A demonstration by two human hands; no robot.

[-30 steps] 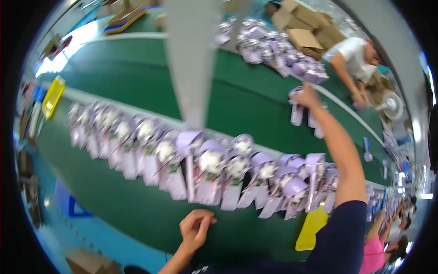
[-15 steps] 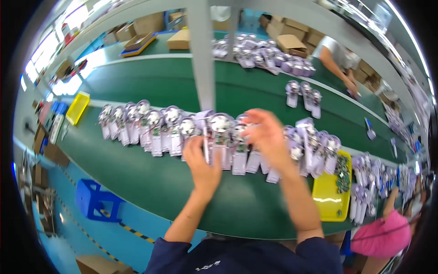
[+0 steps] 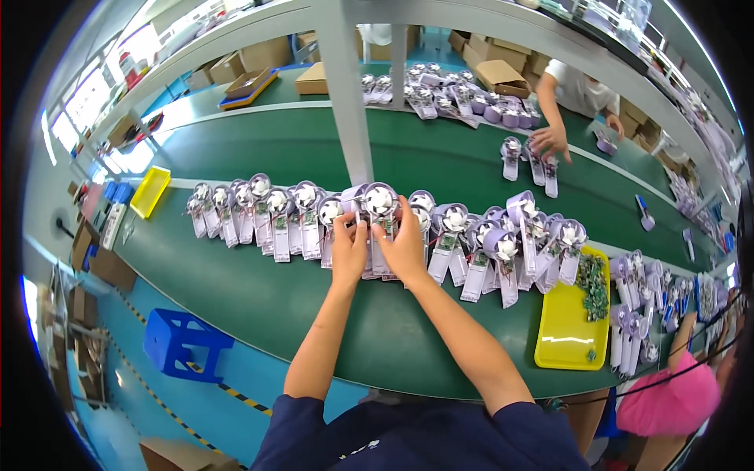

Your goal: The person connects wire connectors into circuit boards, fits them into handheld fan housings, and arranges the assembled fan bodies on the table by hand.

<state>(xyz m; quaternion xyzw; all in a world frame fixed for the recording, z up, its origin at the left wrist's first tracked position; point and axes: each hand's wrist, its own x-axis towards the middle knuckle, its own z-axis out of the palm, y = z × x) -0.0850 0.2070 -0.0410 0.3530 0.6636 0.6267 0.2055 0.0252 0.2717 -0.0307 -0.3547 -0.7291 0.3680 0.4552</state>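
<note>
A long row of opened lilac handheld fans (image 3: 305, 198) lies on the green bench, with white blades, handles and small green circuit boards showing. Around the handle of one fan (image 3: 381, 199) near the middle, both my hands are closed. My left hand (image 3: 349, 251) grips its left side, and my right hand (image 3: 404, 248) grips the right, thumbs close together over the handle. My fingers partly hide the circuit board. More fans (image 3: 452, 220) lie just right of my right hand, some overlapping.
A yellow tray (image 3: 554, 337) holding small circuit boards (image 3: 593, 290) sits at the right; another yellow tray (image 3: 151, 192) is at far left. A grey post (image 3: 345, 102) rises behind the row. Across the bench, a co-worker's hand (image 3: 552, 141) reaches over several fans. A blue stool (image 3: 184, 345) stands on the floor.
My right hand has come down and left from above the row onto the middle fan. My left hand has closed in beside it. The co-worker's hand has moved left to the fans across the bench.
</note>
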